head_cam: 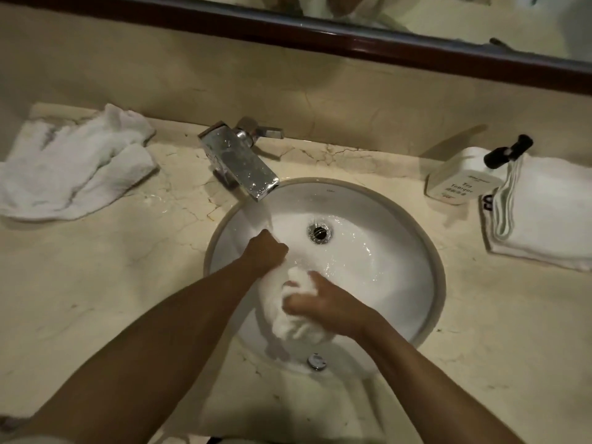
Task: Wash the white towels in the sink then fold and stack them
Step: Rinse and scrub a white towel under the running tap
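A wet white towel (294, 318) is bunched up in the round white sink (426, 251), under water running from the chrome tap (240, 161). My left hand (267, 251) grips the towel's upper end right below the stream. My right hand (323, 304) grips the middle of the bunch, fingers curled round it. A crumpled white towel (70, 174) lies on the counter at the left. Folded white towels (541, 216) are stacked on the counter at the right.
A white soap bottle (461, 181) with a black pump lies against the folded stack. The drain (320, 232) sits at the basin's centre. The marble counter (96, 299) surrounds the sink, with a dark-framed mirror (352, 36) above the back wall.
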`<state>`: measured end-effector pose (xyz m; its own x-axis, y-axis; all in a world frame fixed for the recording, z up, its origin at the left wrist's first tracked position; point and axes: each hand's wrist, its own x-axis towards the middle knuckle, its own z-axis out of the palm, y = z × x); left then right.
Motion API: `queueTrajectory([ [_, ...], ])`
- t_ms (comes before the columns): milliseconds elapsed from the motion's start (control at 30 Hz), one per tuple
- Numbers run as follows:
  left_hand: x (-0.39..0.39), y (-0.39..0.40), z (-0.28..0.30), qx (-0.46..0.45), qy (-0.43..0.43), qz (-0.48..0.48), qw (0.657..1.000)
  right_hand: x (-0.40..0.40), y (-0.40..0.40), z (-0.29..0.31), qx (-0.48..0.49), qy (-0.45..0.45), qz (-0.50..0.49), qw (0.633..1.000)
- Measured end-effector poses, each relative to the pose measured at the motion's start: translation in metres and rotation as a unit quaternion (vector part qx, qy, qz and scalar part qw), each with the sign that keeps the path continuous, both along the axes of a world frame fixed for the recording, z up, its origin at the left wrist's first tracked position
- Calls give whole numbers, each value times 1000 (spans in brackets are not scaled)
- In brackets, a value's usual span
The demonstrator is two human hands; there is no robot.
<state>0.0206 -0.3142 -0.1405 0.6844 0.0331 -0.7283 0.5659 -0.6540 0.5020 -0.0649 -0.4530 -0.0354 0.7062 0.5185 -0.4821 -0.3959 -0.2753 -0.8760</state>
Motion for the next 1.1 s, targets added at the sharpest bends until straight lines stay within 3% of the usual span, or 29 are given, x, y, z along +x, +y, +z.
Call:
queueTrajectory([
  [67,-1,-6,-4,41,-16,-44,998,11,6,8,-94,-67,157,981],
  [133,0,-9,-6,50,-21,-67,996,16,6,11,-126,-96,224,962],
  [200,-1,-3,-10,34,-7,-31,999,18,-1,9,-95,-62,172,978],
  [267,-3,11,-7,-60,36,93,993,17,-14,3,-26,25,-13,999],
  [300,-5,17,-3,-171,81,191,963,16,-23,0,25,87,-136,987],
  [333,-10,22,4,-289,134,272,908,15,-31,-4,80,162,-229,957],
  [400,-27,36,13,-422,161,381,807,10,-44,-9,186,285,-329,881],
  [533,-62,46,13,-522,110,458,711,-7,-49,-20,286,346,-477,756],
  [633,-71,35,19,-561,51,521,642,-16,-39,-26,285,377,-559,682],
  [733,-69,32,18,-616,15,545,568,-19,-31,-26,288,365,-612,640],
  [767,-67,32,18,-619,19,539,571,-17,-33,-26,289,343,-618,646],
  [800,-65,34,13,-597,48,517,612,-14,-34,-24,288,315,-610,667],
  [900,-61,33,4,-456,116,426,773,-2,-31,0,165,212,-520,811],
  [1000,-56,34,-10,-272,74,310,908,2,-19,36,25,108,-382,918],
  [1100,-48,33,-11,-153,24,118,981,3,-4,48,-41,77,-204,975],
])
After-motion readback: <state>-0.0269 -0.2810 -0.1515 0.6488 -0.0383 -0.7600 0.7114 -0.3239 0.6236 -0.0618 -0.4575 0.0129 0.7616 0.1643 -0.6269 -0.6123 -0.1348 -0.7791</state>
